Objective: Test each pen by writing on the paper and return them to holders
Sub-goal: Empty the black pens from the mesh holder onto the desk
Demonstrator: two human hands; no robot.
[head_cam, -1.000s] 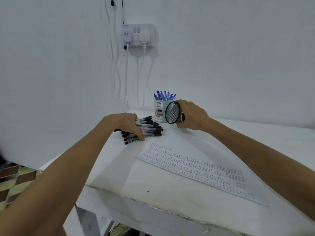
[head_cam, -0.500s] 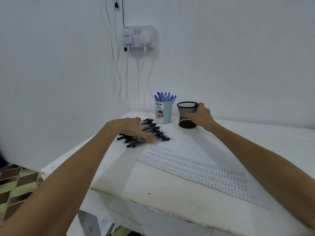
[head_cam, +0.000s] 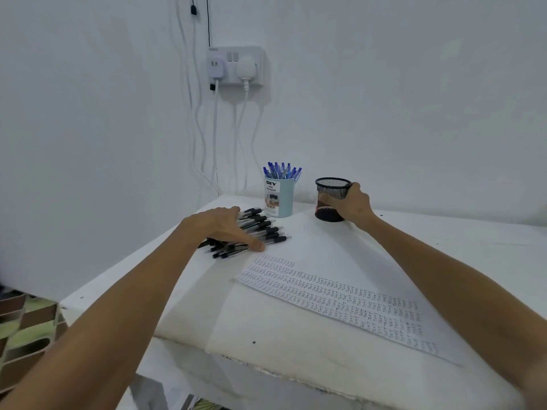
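White table point(head_cam: 296, 335) carries a long paper point(head_cam: 340, 297) covered in rows of pen marks, lying flat. Left hand point(head_cam: 219, 226) rests on the pile of black pens point(head_cam: 260, 229) just beyond the paper's far left end, fingers straight, gripping nothing. Right hand point(head_cam: 353, 204) curls round the upright black mesh holder point(head_cam: 331, 190), near the light blue holder point(head_cam: 279, 199) packed with blue pens point(head_cam: 282, 170).

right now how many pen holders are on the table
2. The light blue holder, full of blue pens, stands at the back; the black mesh holder stands to its right, held by the right hand. None seems hidden.
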